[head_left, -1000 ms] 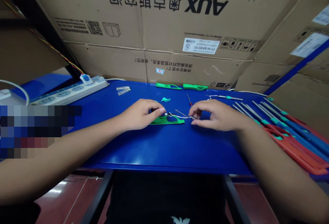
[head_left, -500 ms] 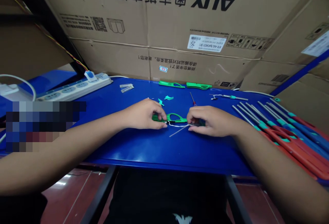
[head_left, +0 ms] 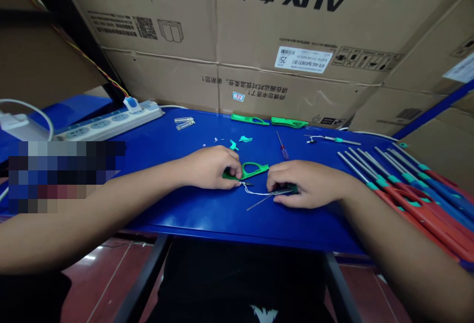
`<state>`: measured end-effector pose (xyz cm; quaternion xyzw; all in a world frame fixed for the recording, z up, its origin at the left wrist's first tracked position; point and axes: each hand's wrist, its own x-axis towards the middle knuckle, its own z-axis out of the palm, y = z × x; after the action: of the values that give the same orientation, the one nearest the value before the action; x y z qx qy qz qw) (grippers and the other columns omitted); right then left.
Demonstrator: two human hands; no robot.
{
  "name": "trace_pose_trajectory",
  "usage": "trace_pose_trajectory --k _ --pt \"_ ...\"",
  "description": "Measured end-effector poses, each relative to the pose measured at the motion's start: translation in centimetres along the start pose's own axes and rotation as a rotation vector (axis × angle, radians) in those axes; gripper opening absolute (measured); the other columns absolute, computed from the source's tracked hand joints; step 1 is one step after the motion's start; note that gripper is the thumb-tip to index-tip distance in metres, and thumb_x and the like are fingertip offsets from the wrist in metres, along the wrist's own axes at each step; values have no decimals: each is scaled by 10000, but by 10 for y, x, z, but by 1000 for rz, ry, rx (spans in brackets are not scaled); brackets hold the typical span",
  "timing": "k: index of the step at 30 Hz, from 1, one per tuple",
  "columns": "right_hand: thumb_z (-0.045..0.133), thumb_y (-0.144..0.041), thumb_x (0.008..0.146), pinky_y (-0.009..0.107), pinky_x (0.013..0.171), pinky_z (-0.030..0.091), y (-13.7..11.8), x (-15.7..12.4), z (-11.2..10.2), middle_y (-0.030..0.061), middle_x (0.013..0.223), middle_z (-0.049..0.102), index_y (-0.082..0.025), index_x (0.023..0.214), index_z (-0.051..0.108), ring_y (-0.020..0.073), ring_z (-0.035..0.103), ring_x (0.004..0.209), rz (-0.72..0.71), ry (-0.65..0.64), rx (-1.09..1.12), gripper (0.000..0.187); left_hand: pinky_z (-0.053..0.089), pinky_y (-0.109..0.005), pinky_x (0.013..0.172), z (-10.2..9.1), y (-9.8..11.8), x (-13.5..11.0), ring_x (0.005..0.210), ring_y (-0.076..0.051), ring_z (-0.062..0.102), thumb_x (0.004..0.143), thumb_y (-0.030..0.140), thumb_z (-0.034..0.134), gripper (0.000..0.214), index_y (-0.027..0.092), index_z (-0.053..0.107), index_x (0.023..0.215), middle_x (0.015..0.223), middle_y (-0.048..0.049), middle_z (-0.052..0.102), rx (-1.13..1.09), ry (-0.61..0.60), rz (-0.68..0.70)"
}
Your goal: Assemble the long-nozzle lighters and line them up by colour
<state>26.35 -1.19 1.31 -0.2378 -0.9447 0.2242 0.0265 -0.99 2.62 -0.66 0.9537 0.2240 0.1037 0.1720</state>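
Observation:
My left hand [head_left: 218, 167] is closed, thumb and fingers pinching a small dark igniter piece [head_left: 247, 183] at the end of a thin white wire [head_left: 255, 193]. Under and beyond those fingertips lies a green lighter casing half [head_left: 255, 170] with a loop opening. My right hand [head_left: 296, 182] is closed around a metal lighter tube [head_left: 278, 192] with a dark green end, partly hidden by the fingers. The white wire runs from the igniter piece to this tube. A thin metal rod [head_left: 259, 202] sticks out to the left below my right fingers.
Beyond my hands lie teal trigger pieces [head_left: 245, 139], a screwdriver [head_left: 283, 147], two green casings [head_left: 289, 122] and clear tanks [head_left: 184, 123]. Long red and blue lighters [head_left: 414, 199] fill the right side. A power strip [head_left: 111, 123] stands left; a cardboard wall [head_left: 222, 26] closes the back.
My right hand has drawn slightly back toward me, uncovering the screwdriver handle and more of the tube. The igniter piece now shows apart from the green casing. The view has shifted slightly.

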Motion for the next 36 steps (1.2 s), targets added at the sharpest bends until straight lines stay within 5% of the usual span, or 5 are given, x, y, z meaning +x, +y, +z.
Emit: trace_pose_trajectory --k 4,10,18,36 --pt "595 -257 929 296 783 483 -2 17 13 59 1007 693 -184 1095 668 167 630 888 31 189 -62 195 495 -248 715 -2 0 0 771 -142 653 834 249 692 118 181 763 899 830 -26 702 -12 1 33" --pt "583 -185 920 341 830 514 -1 38 32 70 1004 735 -175 1083 713 194 668 913 -16 228 -115 209 493 -259 737 -13 -8 -1 786 -146 653 876 268 634 181 173 758 967 884 -42 728 -3 74 -35" --pt "610 -187 922 318 807 536 7 37 27 60 946 754 -194 1047 762 171 681 873 -29 494 -52 197 490 -230 723 -3 -19 1 806 -140 653 867 228 707 221 174 742 1078 917 -48 709 -83 -55 4" --pt "575 -179 925 351 799 527 13 40 33 65 944 757 -193 1040 763 192 661 865 -5 385 -145 222 484 -234 714 3 -18 3 788 -133 644 882 237 691 208 192 755 1075 900 -39 700 -100 -24 28"
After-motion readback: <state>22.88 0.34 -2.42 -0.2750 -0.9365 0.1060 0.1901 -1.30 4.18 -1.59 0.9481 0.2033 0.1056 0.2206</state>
